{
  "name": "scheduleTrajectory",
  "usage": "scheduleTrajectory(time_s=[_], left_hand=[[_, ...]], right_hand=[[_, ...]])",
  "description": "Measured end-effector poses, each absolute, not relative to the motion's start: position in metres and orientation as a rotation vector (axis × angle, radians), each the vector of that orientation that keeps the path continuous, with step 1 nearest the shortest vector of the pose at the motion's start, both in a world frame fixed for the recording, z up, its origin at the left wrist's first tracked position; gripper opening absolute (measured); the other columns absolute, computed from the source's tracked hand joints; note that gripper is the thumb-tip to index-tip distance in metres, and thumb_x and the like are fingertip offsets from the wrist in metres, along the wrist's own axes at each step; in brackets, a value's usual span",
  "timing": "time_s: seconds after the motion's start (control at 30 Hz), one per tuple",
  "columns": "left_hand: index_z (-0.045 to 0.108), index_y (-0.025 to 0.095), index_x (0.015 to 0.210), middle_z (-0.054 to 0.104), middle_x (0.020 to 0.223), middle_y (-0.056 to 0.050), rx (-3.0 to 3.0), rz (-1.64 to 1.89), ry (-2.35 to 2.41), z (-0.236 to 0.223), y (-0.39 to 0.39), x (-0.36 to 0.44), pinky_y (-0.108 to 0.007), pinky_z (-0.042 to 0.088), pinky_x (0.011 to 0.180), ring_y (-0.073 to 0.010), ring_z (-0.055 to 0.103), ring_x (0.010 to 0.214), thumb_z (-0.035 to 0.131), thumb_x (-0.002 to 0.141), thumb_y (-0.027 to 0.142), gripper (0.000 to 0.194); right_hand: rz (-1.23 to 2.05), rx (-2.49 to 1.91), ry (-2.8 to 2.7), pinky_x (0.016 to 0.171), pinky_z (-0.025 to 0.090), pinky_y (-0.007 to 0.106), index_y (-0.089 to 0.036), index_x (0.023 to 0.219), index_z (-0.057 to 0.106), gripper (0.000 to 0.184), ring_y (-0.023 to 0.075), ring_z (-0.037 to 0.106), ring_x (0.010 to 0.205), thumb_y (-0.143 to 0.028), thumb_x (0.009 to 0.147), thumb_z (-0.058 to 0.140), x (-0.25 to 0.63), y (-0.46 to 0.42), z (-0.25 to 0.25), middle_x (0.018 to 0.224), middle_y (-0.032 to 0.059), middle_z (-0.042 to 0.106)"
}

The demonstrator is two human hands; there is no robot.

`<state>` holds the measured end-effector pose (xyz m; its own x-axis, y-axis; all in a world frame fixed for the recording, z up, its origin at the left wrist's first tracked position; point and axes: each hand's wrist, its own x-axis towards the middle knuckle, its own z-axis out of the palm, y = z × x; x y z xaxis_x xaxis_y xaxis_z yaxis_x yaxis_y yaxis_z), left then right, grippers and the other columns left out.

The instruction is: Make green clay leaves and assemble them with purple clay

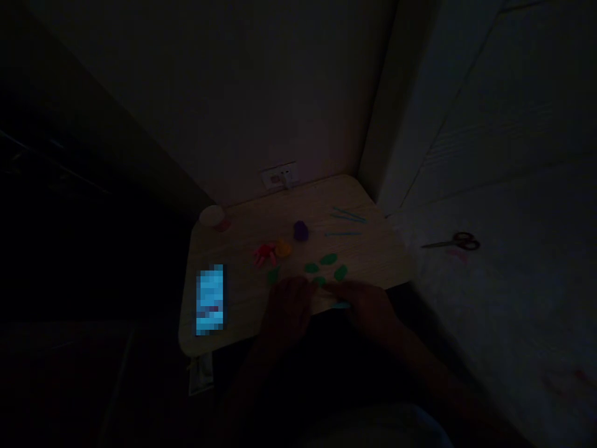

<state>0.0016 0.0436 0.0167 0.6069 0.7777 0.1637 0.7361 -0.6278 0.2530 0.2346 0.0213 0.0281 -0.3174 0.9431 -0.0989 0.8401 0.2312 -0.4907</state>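
Observation:
The view is very dark. My left hand [290, 305] rests at the table's near edge, its fingers curled down. From the right my right hand [368, 303] reaches in, thumb and fingers drawn together, their tips close to my left fingertips. Just beyond the tips lies a small green leaf-shaped piece [319, 281]; whether either hand grips it or something else is hidden. Several similar flat green pieces [329, 259] lie past my hands, with one more green piece [273, 275] by my left hand. A light blue strip [342, 305] shows under my right hand.
On the wooden table [242, 298] are a lit phone [209, 300], a red-pink piece [265, 252], an orange lump [283, 249], a purple lump [301, 231], thin blue sticks [342, 234] and a pale round container [212, 216]. Scissors [459, 241] lie on the white surface at right.

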Motion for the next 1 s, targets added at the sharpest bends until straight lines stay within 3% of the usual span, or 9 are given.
scheduleTrajectory(time_s=[0.17,0.67,1.0], left_hand=[[0.054,0.021,0.145,0.06,0.135,-0.011,2.598,0.439,1.273,0.017,0.043,0.003,-0.05,0.044,0.107,-0.0294,0.052,0.122,0.051,0.097,0.016,0.048],[0.055,0.019,0.14,0.059,0.135,-0.013,2.446,0.626,1.291,0.012,0.049,0.011,-0.052,0.041,0.112,-0.0305,0.052,0.127,0.056,0.095,0.02,0.045],[0.066,0.021,0.128,0.061,0.126,-0.01,2.364,0.682,1.278,0.011,0.054,0.018,-0.047,0.045,0.109,-0.0261,0.055,0.12,0.059,0.094,0.014,0.036]], right_hand=[[0.735,-1.702,-2.264,0.101,0.055,0.038,-0.033,0.146,0.062,0.061,0.0268,0.072,0.116,-0.013,0.088,0.057,0.235,0.021,0.031,0.136,0.0073,0.072],[0.761,-1.678,-2.251,0.101,0.055,0.038,-0.033,0.145,0.063,0.065,0.0262,0.071,0.119,-0.008,0.086,0.054,0.236,0.021,0.035,0.138,0.0057,0.071],[0.752,-1.685,-2.263,0.101,0.055,0.04,-0.033,0.145,0.063,0.066,0.026,0.072,0.117,-0.008,0.084,0.053,0.235,0.022,0.034,0.138,0.0061,0.071]])
